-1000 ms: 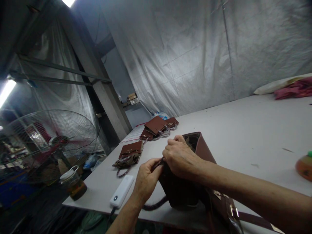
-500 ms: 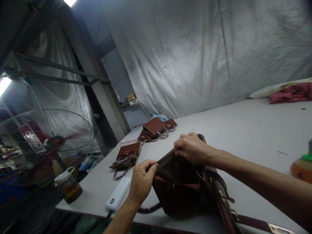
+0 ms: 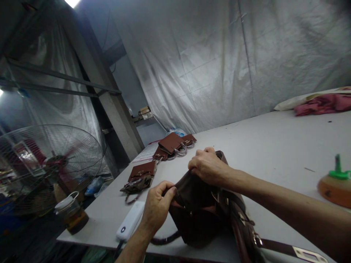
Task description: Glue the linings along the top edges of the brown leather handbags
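A dark brown leather bag [image 3: 203, 215] lies on the white table [image 3: 274, 146] in front of me, its mouth pulled open. My left hand [image 3: 157, 208] is closed on the near left edge of the opening. My right hand [image 3: 208, 166] is closed on the far edge, fingers curled over the rim. A brown strap with a metal buckle [image 3: 301, 252] trails off the bag to the lower right.
A white power bank [image 3: 130, 221] lies left of the bag near the table edge. Several brown bag pieces [image 3: 142, 173] and a stack [image 3: 172, 144] lie farther back. A jar of tea [image 3: 70, 215] stands at the left corner beside a fan [image 3: 52, 164]. A round tan object with green top [image 3: 336, 184] sits right.
The hands moved apart from the bag's top corner and pulled its mouth open. The bag now lies lower and wider. The view shifted slightly left.
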`<state>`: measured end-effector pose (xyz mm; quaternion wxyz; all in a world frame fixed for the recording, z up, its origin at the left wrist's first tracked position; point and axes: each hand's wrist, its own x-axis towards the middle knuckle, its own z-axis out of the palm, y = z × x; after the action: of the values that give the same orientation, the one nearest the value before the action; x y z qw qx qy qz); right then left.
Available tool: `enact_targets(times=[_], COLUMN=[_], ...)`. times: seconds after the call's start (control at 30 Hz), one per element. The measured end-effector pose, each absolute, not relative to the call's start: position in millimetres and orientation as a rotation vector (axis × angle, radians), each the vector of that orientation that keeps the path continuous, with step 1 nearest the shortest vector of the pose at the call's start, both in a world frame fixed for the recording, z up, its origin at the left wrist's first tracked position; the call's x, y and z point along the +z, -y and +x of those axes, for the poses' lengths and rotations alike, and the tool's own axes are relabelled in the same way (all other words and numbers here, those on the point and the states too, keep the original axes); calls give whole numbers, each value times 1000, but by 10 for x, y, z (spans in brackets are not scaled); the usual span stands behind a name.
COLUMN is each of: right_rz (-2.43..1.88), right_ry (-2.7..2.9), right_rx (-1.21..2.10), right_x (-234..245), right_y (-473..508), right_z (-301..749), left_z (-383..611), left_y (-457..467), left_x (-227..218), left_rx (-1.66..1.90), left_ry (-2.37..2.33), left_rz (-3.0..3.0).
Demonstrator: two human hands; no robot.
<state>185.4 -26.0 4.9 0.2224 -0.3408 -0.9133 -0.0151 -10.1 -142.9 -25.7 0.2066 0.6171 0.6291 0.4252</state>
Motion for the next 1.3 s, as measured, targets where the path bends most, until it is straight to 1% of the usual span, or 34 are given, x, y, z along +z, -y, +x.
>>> enact_targets(times=[0.13, 0.27, 0.37, 0.57, 0.83, 1.07, 1.2, 1.3], right_rz=[-892, -875, -900, -1053, -1062, -1029, -1009, -977], right_ry=[2525, 2534, 2525, 2433, 2428, 2484, 2500, 2519], right_rx=[-66, -73, -62, 63, 2, -16, -37, -45], right_x=[34, 30, 59, 135, 66, 110, 117, 116], right_y=[290, 348, 355, 263, 149, 178, 211, 228], right_z=[1810, 1758, 1832, 2142, 2130, 2119, 2035, 1971], left_z=[-87, 49, 92, 36, 182, 172, 186, 235], left_y=[1308, 1088, 969, 962, 1035, 1077, 947, 767], left_x=[-62, 196, 244, 120, 173, 199, 255, 274], left_rx=[967, 771, 686, 753, 730, 712, 600, 589], left_ry=[-1740, -1801, -1740, -1732, -1754, -1770, -1788, -1736], left_rz=[1784, 2074, 2179, 2040, 2089, 2080, 2051, 2045])
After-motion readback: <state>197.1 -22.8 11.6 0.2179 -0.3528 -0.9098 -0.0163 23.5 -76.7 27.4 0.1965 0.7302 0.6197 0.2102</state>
